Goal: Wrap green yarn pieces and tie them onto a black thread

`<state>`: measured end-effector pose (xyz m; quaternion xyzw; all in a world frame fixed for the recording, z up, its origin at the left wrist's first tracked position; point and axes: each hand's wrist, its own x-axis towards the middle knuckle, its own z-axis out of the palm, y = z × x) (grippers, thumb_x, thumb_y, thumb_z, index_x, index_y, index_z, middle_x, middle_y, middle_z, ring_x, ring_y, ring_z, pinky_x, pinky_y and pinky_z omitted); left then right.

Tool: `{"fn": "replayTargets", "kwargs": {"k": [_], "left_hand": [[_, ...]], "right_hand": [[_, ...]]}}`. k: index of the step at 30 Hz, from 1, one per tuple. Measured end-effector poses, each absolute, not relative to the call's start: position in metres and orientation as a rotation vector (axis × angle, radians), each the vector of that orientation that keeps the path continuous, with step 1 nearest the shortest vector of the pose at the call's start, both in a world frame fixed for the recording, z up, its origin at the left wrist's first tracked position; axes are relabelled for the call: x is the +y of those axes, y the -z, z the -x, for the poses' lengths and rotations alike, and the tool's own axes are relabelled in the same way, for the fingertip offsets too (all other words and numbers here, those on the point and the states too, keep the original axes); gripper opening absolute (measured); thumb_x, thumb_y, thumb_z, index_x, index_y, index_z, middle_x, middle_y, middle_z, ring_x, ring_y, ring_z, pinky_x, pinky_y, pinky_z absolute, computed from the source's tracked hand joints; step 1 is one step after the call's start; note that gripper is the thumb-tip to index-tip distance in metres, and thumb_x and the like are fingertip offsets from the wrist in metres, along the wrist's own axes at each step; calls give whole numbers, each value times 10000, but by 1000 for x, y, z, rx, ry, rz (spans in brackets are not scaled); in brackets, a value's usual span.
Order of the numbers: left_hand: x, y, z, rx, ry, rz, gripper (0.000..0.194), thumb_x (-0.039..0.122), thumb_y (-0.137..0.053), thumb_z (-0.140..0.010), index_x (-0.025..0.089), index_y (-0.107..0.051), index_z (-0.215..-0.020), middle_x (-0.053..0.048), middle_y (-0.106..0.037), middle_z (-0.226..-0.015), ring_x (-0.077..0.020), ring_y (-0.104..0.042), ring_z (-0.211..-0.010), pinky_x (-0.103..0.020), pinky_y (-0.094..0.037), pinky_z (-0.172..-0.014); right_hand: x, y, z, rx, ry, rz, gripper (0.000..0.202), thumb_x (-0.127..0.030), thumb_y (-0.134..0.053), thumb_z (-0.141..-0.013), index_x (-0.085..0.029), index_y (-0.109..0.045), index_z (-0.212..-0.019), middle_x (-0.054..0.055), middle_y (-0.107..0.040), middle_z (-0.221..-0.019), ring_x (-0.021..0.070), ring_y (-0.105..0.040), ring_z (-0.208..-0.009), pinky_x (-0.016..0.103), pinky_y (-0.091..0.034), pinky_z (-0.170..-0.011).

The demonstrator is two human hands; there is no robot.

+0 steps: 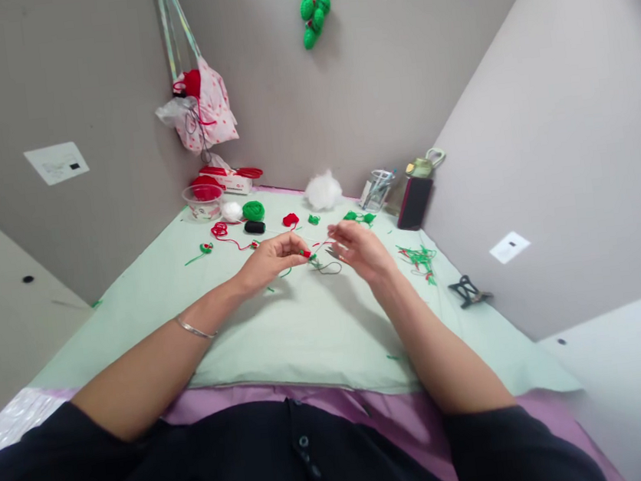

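My left hand (272, 261) pinches a small red and green crocheted piece (306, 254) between thumb and fingertips. From this piece a thin pale strand (320, 246) slants up to my right hand (358, 248), whose curled fingers are closed on it. Whether a needle is also in those fingers is too small to tell. Below the piece a dark thread (332, 268) hangs in a loop near the tabletop. Just beside my right fingertips lies a dark pointed tool (334, 254), partly hidden.
Behind my hands lie a green yarn ball (253, 211), white stuffing (322, 191), a red piece (290, 219) and a black case (255, 227). A clear tub (204, 203) stands left. On the right are a phone (415, 203), green yarn scraps (420, 258) and a black claw clip (469, 291).
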<state>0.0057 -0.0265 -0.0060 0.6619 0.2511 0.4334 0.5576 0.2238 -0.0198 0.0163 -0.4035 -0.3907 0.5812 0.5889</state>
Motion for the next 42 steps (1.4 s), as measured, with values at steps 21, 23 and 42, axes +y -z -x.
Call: {"fn": "replayTargets", "kwargs": {"k": [21, 23, 42], "left_hand": [[-22, 4, 3, 451, -879, -1355, 219, 302, -658, -865, 194, -495, -962, -7, -638, -836, -111, -552, -713, -259, -386, -701], [-22, 4, 4, 449, -873, -1355, 222, 305, -660, -863, 193, -498, -965, -10, -641, -841, -114, -557, -722, -264, -389, -711], [-22, 2, 10, 382, -785, -1367, 203, 301, -686, -844, 183, -546, -932, -31, -663, -861, -133, -574, -783, -293, -390, -770]], "right_hand": [[-38, -12, -203, -1814, -1087, 1025, 272, -364, -732, -757, -168, -747, -946, -2, -631, -756, 80, -480, -621, 220, -379, -546], [-39, -10, -204, -1792, -1048, 1021, 239, -381, -734, -755, -168, -749, -861, -2, -625, -740, 82, -473, -619, 227, -374, -551], [25, -4, -330, -535, -1136, 1033, 172, -159, -535, -909, -166, -504, -740, -86, -409, -502, -1, -253, -334, 84, -245, -306]]}}
